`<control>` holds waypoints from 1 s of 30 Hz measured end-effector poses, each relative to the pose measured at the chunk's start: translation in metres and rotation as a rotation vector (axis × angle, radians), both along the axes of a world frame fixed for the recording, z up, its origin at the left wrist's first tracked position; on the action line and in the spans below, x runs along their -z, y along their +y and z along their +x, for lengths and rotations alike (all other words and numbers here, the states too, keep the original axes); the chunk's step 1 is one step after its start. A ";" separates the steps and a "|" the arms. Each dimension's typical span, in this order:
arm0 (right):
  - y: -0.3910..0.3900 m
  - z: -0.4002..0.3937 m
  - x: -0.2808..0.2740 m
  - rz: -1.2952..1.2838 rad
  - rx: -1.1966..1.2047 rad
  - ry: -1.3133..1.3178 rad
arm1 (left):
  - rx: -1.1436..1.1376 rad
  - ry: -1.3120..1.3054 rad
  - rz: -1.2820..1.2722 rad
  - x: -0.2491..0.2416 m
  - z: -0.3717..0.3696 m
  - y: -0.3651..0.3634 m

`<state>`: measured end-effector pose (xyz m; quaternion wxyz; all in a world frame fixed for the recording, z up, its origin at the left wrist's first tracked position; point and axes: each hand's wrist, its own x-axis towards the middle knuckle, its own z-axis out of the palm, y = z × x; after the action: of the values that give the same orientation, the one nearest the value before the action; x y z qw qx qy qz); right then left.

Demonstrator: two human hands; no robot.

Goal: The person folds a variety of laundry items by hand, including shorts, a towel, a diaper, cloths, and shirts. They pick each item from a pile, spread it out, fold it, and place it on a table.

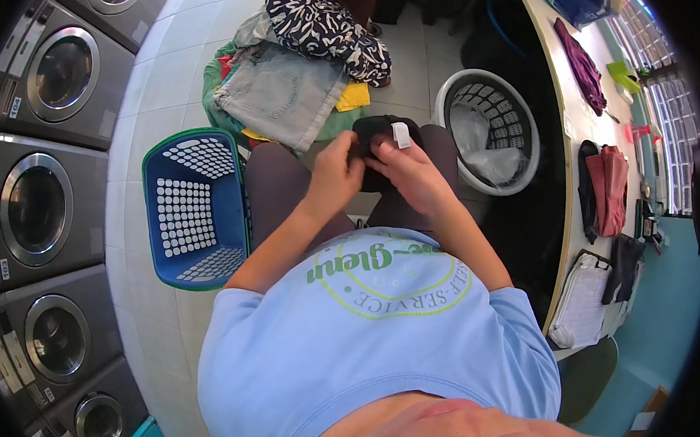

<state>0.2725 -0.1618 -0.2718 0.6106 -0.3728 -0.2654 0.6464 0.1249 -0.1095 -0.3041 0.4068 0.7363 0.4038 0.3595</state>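
Observation:
Between my knees, a small black garment (373, 127) is held up in both hands, partly bunched. My left hand (333, 171) has its fingers closed on the garment's left side. On the other side, my right hand (413, 170) grips it with thumb and fingers, close to a white tag (401, 135) that sticks out from the cloth. The hands and dark trousers hide much of its shape. Just beyond lies a heap of laundry, with faded grey jeans (274, 95), a navy and white patterned garment (314, 24) and a yellow cloth (352, 96).
A blue laundry basket (157, 206) stands by my left leg. To the right, a round white basket (445, 104) holds clear plastic. A long counter (552, 54) carries folded garments (611, 190) and a clipboard (581, 300). Washing machines (37, 209) line the left wall.

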 end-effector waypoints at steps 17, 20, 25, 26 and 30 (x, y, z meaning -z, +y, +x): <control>0.018 0.036 0.018 -0.500 -0.507 -0.359 | 0.146 -0.478 -0.667 -0.049 -0.028 0.034; 0.016 0.061 0.017 -0.092 -0.469 0.512 | 0.038 -0.028 -0.348 0.029 -0.050 0.062; 0.021 0.039 0.009 -0.043 -0.219 0.732 | 0.133 0.206 -0.090 0.109 -0.021 0.015; 0.021 0.037 0.010 -0.019 -0.203 0.757 | 0.139 0.286 -0.091 0.100 -0.015 0.007; 0.020 0.042 0.011 0.022 -0.236 1.076 | 0.270 -0.069 -1.027 0.080 0.001 -0.007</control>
<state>0.3148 -0.1413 -0.2832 0.5874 0.0488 0.0374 0.8070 0.1257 -0.1163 -0.3843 0.7708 0.4755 0.4157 0.0840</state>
